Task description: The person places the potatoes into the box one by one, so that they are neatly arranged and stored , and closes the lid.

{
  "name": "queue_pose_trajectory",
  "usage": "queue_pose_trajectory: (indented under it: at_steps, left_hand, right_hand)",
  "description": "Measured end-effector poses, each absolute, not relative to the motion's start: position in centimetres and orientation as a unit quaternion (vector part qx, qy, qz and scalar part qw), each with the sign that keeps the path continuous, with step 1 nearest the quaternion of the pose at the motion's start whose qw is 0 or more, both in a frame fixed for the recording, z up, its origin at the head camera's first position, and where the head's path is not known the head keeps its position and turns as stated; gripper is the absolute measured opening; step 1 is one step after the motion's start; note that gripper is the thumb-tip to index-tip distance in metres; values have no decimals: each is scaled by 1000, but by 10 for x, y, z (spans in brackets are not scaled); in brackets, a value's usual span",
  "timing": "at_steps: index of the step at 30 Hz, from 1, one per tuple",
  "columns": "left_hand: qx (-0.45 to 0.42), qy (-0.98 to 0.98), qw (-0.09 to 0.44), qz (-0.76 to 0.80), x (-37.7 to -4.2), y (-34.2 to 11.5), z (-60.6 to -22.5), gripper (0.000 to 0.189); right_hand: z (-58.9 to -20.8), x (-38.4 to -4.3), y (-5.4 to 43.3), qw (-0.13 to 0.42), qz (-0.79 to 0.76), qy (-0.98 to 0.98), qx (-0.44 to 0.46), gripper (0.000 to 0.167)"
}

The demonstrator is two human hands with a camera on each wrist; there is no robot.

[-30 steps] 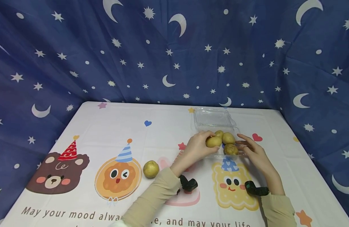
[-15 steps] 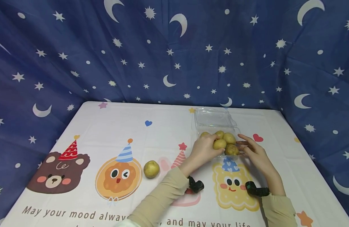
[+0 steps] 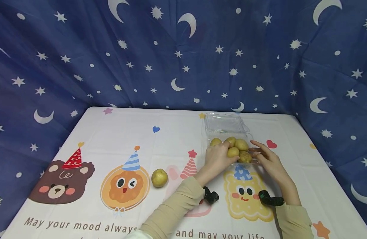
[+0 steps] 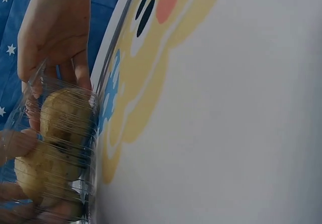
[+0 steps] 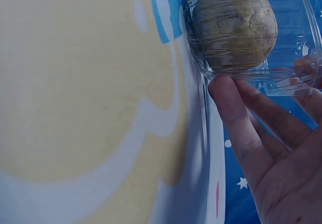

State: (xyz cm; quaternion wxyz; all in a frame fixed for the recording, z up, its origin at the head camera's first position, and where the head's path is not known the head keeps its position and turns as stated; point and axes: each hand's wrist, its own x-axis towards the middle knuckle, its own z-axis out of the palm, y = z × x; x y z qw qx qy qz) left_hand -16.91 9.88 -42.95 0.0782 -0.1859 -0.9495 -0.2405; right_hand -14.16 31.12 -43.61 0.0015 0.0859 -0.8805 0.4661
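Note:
Several potatoes lie in a clear plastic clamshell box (image 3: pixel 223 123), whose lid stands back away from me. My left hand (image 3: pixel 216 157) grips a pale potato (image 3: pixel 233 152) low in the front of the box, thumb in front and fingers behind it. Seen through the ribbed wall in the left wrist view, that potato (image 4: pixel 34 171) sits beside a browner potato (image 4: pixel 65 116). My right hand (image 3: pixel 270 162) rests against the box's right side with its fingers extended. In the right wrist view, the thumb (image 5: pixel 229 100) touches the box's lower edge.
One more potato (image 3: pixel 159 178) lies on the table to the left of my left forearm. A white tablecloth (image 3: pixel 126 122) with cartoon prints covers the table. Behind it hangs a dark blue curtain (image 3: pixel 111 66) with moons and stars.
The left hand has moved right and slightly down with the potato, bringing it beside the browner one. Another potato at the box's back left has come into view. The right hand stays in place.

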Motion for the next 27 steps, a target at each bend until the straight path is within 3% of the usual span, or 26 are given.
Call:
queue_pose_trajectory:
  at_steps: [27]
  left_hand:
    - [-222, -934, 88, -265, -167, 90, -433, 29]
  right_hand:
    - [-435, -142, 310, -1, 479, -874, 82, 46]
